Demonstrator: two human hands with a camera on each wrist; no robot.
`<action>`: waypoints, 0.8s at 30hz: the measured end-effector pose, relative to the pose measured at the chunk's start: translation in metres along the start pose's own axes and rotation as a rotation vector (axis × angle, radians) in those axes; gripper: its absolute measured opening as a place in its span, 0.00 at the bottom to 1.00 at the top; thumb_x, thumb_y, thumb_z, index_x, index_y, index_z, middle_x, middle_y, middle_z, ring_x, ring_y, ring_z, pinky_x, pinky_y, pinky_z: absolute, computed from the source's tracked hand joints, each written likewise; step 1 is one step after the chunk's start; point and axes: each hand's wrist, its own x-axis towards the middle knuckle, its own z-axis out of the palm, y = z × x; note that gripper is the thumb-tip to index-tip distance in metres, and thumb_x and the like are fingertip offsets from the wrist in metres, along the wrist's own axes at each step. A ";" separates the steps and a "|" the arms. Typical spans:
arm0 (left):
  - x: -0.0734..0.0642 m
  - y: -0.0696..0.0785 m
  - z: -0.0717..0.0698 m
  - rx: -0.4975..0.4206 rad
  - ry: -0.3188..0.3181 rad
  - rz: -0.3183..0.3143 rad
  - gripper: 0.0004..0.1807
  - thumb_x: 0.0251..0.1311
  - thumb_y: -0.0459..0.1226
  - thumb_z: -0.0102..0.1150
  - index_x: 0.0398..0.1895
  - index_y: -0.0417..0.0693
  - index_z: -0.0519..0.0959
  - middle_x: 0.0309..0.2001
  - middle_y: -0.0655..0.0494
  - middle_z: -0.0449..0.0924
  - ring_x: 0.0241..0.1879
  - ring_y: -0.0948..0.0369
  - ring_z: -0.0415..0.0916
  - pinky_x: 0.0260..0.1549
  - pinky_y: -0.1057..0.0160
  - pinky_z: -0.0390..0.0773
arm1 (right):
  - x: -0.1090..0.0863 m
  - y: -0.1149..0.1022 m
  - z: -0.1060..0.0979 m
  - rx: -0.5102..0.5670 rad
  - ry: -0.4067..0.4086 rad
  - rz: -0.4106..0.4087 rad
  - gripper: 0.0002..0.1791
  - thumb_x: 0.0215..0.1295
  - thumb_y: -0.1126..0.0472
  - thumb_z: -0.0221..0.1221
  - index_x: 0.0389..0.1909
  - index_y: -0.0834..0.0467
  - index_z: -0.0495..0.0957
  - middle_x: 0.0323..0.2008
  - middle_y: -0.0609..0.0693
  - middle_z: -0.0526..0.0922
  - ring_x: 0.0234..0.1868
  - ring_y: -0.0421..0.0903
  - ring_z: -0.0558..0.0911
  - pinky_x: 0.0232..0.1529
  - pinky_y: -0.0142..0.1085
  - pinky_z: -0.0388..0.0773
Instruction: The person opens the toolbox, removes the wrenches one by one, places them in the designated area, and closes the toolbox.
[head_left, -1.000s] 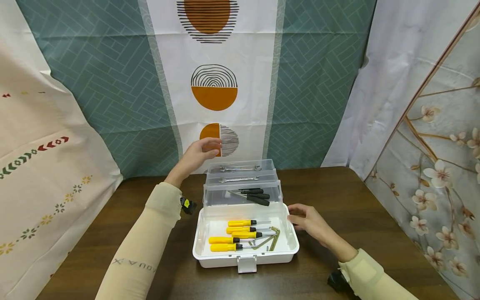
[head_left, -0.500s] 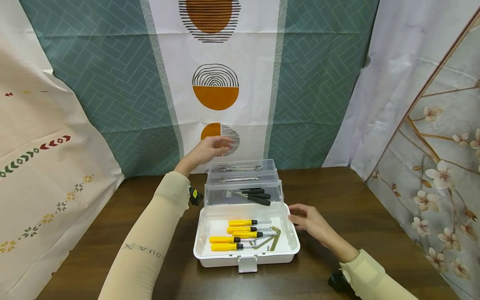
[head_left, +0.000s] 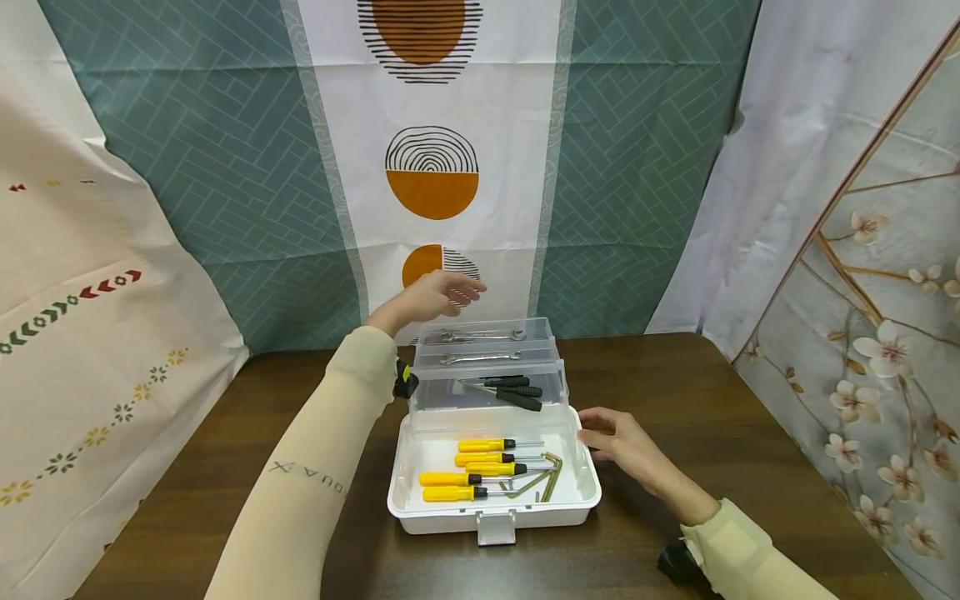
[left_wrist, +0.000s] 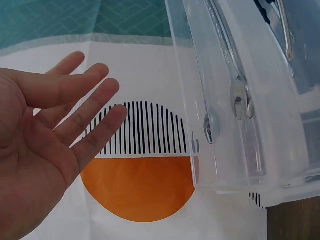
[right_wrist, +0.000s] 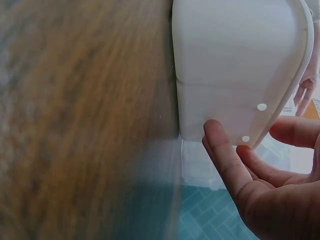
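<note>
An opened white toolbox (head_left: 431,525) stands on the table with yellow-handled screwdrivers (head_left: 450,493) and brass-coloured hex keys (head_left: 553,475) in its base. Behind the base rise clear tiered trays (head_left: 420,392) bearing black-handled tools (head_left: 517,400) and wrenches (head_left: 480,358). My left hand (head_left: 442,293) hovers just above the topmost tray, its fingers extended and holding nothing; the left wrist view shows its palm (left_wrist: 35,145) apart from the clear plastic. My right hand (head_left: 618,446) holds the toolbox's right end, thumb at the rim and fingers around the back corner.
The brown wooden table (head_left: 637,375) reaches back to a hanging cloth (head_left: 637,167) with teal and white panels. A cream cloth (head_left: 112,333) hangs at the left and a floral one (head_left: 862,333) at the right. The front latch flap (head_left: 496,528) hangs down.
My left hand has moved rightward over the top tray, its fingers straightening. My right hand and the toolbox stay in place.
</note>
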 end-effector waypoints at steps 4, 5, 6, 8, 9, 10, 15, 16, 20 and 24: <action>0.005 0.000 0.001 0.013 -0.056 -0.023 0.28 0.68 0.18 0.50 0.70 0.40 0.75 0.67 0.38 0.77 0.67 0.43 0.73 0.64 0.49 0.77 | 0.001 0.000 0.000 -0.002 0.000 0.002 0.23 0.74 0.64 0.61 0.64 0.73 0.73 0.57 0.67 0.79 0.54 0.57 0.83 0.49 0.49 0.87; 0.006 0.000 0.001 0.015 -0.070 -0.034 0.28 0.68 0.18 0.50 0.70 0.40 0.75 0.67 0.39 0.77 0.67 0.43 0.73 0.65 0.49 0.76 | 0.001 0.000 0.000 -0.001 -0.002 0.000 0.23 0.74 0.64 0.61 0.64 0.73 0.73 0.57 0.67 0.79 0.54 0.56 0.83 0.49 0.49 0.87; 0.007 -0.002 0.002 0.019 -0.085 -0.043 0.29 0.68 0.17 0.50 0.70 0.40 0.75 0.67 0.39 0.77 0.68 0.43 0.72 0.65 0.49 0.76 | 0.001 0.000 0.000 0.002 -0.004 -0.001 0.23 0.74 0.64 0.61 0.64 0.73 0.73 0.57 0.67 0.79 0.54 0.56 0.83 0.49 0.49 0.87; 0.007 -0.003 0.003 0.028 -0.120 -0.062 0.29 0.68 0.17 0.49 0.70 0.41 0.75 0.67 0.40 0.76 0.68 0.43 0.71 0.66 0.49 0.75 | 0.001 0.000 0.001 0.004 -0.006 -0.004 0.23 0.74 0.64 0.61 0.64 0.73 0.73 0.57 0.67 0.79 0.54 0.56 0.83 0.49 0.49 0.87; 0.008 -0.003 0.003 0.030 -0.138 -0.072 0.29 0.68 0.16 0.49 0.70 0.41 0.75 0.68 0.39 0.75 0.69 0.42 0.71 0.66 0.49 0.75 | 0.001 0.000 0.001 0.003 -0.007 -0.004 0.23 0.74 0.64 0.61 0.64 0.73 0.73 0.57 0.67 0.80 0.54 0.56 0.83 0.49 0.50 0.87; 0.008 -0.004 0.004 0.036 -0.154 -0.078 0.30 0.68 0.16 0.49 0.71 0.40 0.75 0.68 0.39 0.75 0.69 0.42 0.71 0.66 0.49 0.75 | 0.001 0.000 0.001 0.000 -0.008 -0.005 0.23 0.74 0.64 0.61 0.64 0.73 0.73 0.57 0.67 0.80 0.54 0.56 0.83 0.49 0.50 0.87; 0.012 -0.007 0.008 0.070 -0.228 -0.085 0.30 0.67 0.15 0.47 0.71 0.37 0.73 0.69 0.36 0.73 0.70 0.41 0.70 0.66 0.48 0.75 | 0.001 0.002 0.001 -0.002 -0.015 -0.010 0.24 0.75 0.63 0.61 0.64 0.74 0.72 0.56 0.67 0.80 0.54 0.57 0.83 0.49 0.51 0.86; 0.013 -0.007 0.009 0.085 -0.234 -0.084 0.30 0.67 0.15 0.46 0.71 0.37 0.74 0.69 0.36 0.74 0.70 0.41 0.70 0.66 0.48 0.75 | 0.001 0.002 0.000 0.003 -0.018 -0.014 0.24 0.75 0.63 0.60 0.64 0.74 0.72 0.56 0.67 0.80 0.54 0.57 0.83 0.49 0.51 0.86; 0.019 -0.006 0.013 0.141 -0.248 -0.093 0.27 0.70 0.19 0.45 0.70 0.37 0.75 0.67 0.37 0.76 0.69 0.41 0.72 0.66 0.49 0.75 | 0.000 0.001 -0.001 0.017 -0.031 -0.022 0.24 0.75 0.63 0.60 0.64 0.74 0.72 0.56 0.67 0.80 0.54 0.56 0.83 0.50 0.49 0.86; 0.024 -0.004 0.019 0.189 -0.259 -0.117 0.26 0.70 0.22 0.44 0.69 0.39 0.76 0.66 0.38 0.77 0.68 0.43 0.73 0.65 0.50 0.76 | 0.000 0.001 -0.002 0.000 -0.028 -0.025 0.24 0.76 0.63 0.59 0.64 0.74 0.72 0.56 0.66 0.80 0.53 0.53 0.84 0.49 0.47 0.87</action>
